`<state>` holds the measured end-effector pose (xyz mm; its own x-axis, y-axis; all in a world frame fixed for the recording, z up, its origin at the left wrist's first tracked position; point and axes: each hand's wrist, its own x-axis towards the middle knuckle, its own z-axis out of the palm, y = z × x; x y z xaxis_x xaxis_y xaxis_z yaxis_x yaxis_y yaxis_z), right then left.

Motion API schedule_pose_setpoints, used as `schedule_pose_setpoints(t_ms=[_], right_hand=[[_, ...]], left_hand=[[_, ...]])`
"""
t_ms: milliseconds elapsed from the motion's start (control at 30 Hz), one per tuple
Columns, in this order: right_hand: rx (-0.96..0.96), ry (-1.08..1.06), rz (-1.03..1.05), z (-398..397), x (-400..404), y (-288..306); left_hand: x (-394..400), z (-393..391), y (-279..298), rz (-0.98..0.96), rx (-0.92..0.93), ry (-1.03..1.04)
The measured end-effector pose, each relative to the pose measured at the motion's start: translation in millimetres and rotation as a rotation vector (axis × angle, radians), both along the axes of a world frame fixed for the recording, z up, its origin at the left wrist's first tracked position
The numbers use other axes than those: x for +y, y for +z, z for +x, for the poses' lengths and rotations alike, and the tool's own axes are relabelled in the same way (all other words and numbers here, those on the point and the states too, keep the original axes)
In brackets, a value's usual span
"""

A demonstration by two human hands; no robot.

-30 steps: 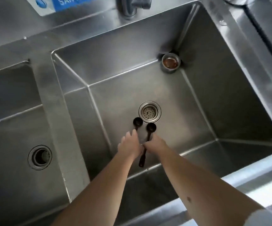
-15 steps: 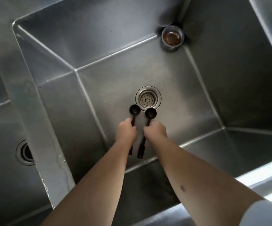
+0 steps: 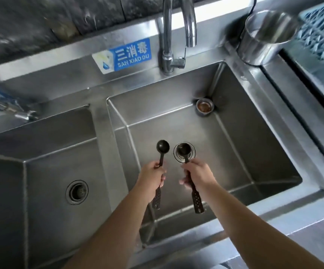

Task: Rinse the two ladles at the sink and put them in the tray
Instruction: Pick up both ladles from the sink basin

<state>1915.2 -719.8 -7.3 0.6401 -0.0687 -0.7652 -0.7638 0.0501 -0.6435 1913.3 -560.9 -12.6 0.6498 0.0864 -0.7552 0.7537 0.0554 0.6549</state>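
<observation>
A stainless steel counter [image 3: 303, 216] fills the view, with 2 deep basins sunk into it. The faucet [image 3: 176, 33] rises from the back ledge and serves as the landmark here. Below it lies the right basin [image 3: 254, 152], its round drain [image 3: 184, 153] on the floor and a small metal cup [image 3: 204, 106] in the far corner. Left of the faucet a blue label [image 3: 122, 56] reads SAN XIAO DU (partly in Chinese characters). Further left and below sits the second basin [image 3: 40, 152]. Right of the faucet stands a steel pot [image 3: 264, 37], beside a blue grid rack [image 3: 320, 33]. Behind the faucet runs a dark, rough wall [image 3: 60, 16]. Soft light glints off the steel.
</observation>
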Motion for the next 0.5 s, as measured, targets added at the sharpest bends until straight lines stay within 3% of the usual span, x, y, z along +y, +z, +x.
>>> schedule_pose_setpoints(t_ms=[133,200,400,500], right_hand=[[-0.035,-0.127,0.115,-12,13,36],[-0.058,-0.183,0.094,-15,18,47],[-0.193,0.054,-0.312,-28,32,58],[-0.224,0.104,-0.341,-39,44,57]], left_hand=[[11,-15,36,-0.258,0.028,0.191],[17,-24,47,-0.296,0.004,0.207],[35,-50,65,-0.139,0.002,0.119],[43,-62,69,-0.066,0.008,0.079]])
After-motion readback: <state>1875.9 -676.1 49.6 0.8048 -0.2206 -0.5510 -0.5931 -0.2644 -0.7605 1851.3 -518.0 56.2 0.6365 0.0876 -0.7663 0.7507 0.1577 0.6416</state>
